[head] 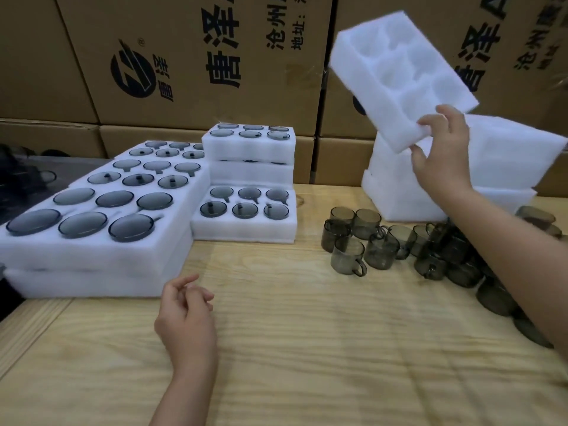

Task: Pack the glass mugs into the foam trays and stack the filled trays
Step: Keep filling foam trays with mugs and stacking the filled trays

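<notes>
One empty tray hangs tilted in the air at upper right, its pockets facing the camera. The right hand pinches its lower corner, thumb below and fingers on top. Just behind that hand stands a foam stack. Loose mugs of smoky glass crowd the table at right, some upright, others jumbled; the right forearm covers part of the heap. Filled trays sit at left and centre, stacked in layers. The left hand is over the bare wood beside them, fingers loosely curled, holding nothing. Printed boxes wall the back. The tray is blurred, and dark shapes at far left are unclear.
</notes>
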{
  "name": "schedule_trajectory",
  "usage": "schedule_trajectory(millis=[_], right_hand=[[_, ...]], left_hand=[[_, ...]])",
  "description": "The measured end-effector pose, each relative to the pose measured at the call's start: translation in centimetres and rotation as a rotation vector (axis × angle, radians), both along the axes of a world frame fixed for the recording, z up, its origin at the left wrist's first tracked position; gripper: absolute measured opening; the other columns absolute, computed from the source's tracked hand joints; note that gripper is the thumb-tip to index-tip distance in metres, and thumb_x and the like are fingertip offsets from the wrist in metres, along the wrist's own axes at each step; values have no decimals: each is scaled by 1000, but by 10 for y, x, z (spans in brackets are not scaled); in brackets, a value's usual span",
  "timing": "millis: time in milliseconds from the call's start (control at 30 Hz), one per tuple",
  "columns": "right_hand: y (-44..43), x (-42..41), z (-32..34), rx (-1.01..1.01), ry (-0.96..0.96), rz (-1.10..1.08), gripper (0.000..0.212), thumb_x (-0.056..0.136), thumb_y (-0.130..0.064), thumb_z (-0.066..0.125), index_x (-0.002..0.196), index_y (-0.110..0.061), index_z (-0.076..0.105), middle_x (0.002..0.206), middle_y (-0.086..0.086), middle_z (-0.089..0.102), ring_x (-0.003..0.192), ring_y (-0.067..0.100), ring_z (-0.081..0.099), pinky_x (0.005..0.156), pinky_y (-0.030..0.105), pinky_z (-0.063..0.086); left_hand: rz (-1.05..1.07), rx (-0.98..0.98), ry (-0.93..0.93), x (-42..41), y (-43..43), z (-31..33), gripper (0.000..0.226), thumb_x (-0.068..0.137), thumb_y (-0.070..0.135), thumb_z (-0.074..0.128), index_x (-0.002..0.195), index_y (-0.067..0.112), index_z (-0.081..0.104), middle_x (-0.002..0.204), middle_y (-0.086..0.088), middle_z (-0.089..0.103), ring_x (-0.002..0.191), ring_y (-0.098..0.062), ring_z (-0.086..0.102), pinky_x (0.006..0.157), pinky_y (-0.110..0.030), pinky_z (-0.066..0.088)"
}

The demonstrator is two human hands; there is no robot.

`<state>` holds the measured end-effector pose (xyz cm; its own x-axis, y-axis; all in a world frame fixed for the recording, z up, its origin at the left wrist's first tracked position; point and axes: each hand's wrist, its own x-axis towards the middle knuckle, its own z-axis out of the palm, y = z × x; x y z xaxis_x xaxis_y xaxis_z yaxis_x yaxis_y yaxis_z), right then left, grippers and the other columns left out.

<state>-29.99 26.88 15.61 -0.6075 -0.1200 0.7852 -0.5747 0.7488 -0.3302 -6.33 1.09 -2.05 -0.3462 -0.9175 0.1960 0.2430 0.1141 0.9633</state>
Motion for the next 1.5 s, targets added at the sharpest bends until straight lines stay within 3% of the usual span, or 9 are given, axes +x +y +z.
schedule_trajectory(millis=[233,400,500,600,700,900,1167,1300,1500], right_hand=[[-12,159,-68,-219,-72,428,44,72,9,58,105,-20,53,147,8,27,138,21,27,101,14,35],[4,211,-118,-244,-258,577,55,73,10,45,99,-37,50,149,-6,33,138,5,30,99,36,41],[20,217,-131,-153,-318,546,73,71,23,42,96,-45,50,139,-22,42,129,-5,38,86,14,40],[37,215,-131,32,-367,497,75,66,23,45,93,-46,52,121,-39,46,110,-10,46,77,11,39],[48,213,-127,158,-405,456,66,64,18,48,91,-42,52,120,-38,41,112,-12,40,76,5,36],[57,213,-121,267,-616,382,35,64,-7,55,78,-39,57,103,-24,42,95,4,47,79,39,46],[56,216,-117,-66,-798,572,24,88,-21,61,67,-26,70,75,12,47,67,27,46,65,37,38],[44,208,-135,-206,-751,508,15,92,-19,56,78,-21,62,58,-2,42,55,10,38,52,24,31],[31,172,-156,-919,-815,352,25,96,-14,45,79,-8,61,45,-2,45,40,11,39,38,16,30]], left_hand=[[-123,162,0,-2,-3,11,17,93,8,47,87,19,57,71,-3,62,52,-9,52,55,-30,42],[-310,139,40,4,-11,12,32,98,4,41,81,30,50,78,15,61,69,12,56,68,-12,43],[-524,264,-13,8,-24,10,22,100,29,40,80,34,48,80,18,55,94,-9,48,88,-23,36],[-642,524,122,10,-20,17,26,94,45,43,86,24,57,86,0,59,87,-23,53,81,-39,41],[-560,406,103,8,-4,25,26,98,36,43,97,16,61,97,-8,68,91,-23,63,86,-38,47],[-553,228,-12,5,1,19,10,92,13,56,98,17,62,93,-5,70,82,-16,62,73,-25,48],[-776,88,-88,9,6,16,29,83,-9,58,107,7,63,94,-5,72,78,-11,69,67,-21,55],[-829,106,-98,11,6,17,26,81,-13,56,95,6,65,88,-4,74,74,-16,69,62,-24,55],[-823,83,-104,11,7,18,28,55,4,58,80,7,67,71,4,70,63,-14,64,57,-22,52]])
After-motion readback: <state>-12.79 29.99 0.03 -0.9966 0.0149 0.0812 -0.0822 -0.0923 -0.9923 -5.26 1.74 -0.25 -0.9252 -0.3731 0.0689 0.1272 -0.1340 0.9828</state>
